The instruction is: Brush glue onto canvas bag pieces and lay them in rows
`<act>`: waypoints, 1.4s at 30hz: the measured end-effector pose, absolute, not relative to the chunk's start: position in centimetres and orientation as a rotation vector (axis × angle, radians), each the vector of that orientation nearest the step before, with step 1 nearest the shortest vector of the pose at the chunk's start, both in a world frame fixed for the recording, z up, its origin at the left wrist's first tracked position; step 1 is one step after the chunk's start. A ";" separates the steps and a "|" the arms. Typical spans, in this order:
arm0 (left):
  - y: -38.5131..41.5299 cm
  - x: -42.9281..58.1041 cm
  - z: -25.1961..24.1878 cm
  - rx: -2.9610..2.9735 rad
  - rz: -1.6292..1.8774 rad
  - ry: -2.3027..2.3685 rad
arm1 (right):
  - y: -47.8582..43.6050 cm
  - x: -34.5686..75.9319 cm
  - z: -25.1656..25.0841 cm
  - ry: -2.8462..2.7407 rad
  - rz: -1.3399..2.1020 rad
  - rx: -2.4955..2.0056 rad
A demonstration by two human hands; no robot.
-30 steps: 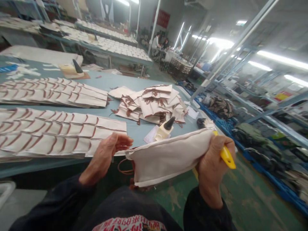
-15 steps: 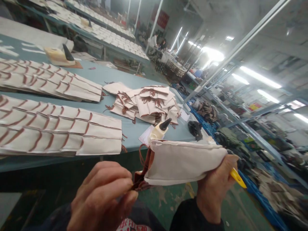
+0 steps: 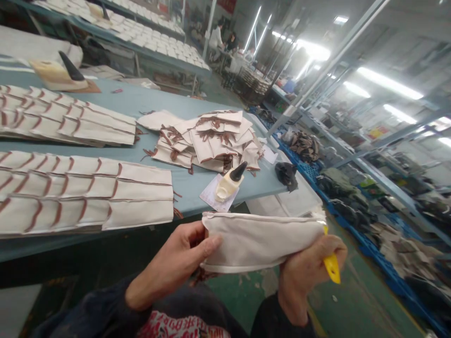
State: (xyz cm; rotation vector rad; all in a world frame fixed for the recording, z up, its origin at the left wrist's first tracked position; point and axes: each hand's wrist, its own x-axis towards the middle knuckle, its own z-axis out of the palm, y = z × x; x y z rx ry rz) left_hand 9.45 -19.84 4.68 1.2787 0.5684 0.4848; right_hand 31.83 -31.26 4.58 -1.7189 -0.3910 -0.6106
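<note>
A cream sewn fabric piece (image 3: 260, 241) with seamed long edges is held level in front of me, between both hands. My left hand (image 3: 186, 256) pinches its left end, thumb on the near face and fingers behind. Brown trim dangles below that end, mostly hidden. My right hand (image 3: 310, 263) grips the right end and also keeps a tool with a yellow handle (image 3: 331, 267) in the same grasp; the tool's working end is hidden behind the fabric. Beyond the piece, a cream glue bottle (image 3: 229, 183) with a black nozzle lies on a small sheet at the table edge.
On the blue-green table (image 3: 190, 188) lie two overlapping rows of fabric pieces (image 3: 137, 202) at left and a loose pile (image 3: 218, 141) in the middle. Another bottle (image 3: 56, 75) lies behind. A black bag (image 3: 286, 174) sits at the corner. Blue pallets (image 3: 355, 239) carry fabric at right.
My left hand has gone from the brown trim at the left end to pinching the fabric itself. The yellow handle has tilted further down in my right hand. The view has shifted slightly.
</note>
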 end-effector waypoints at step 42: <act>-24.2 12.9 0.3 2.674 1.112 0.473 | -35.2 30.0 6.0 -0.551 0.474 -1.367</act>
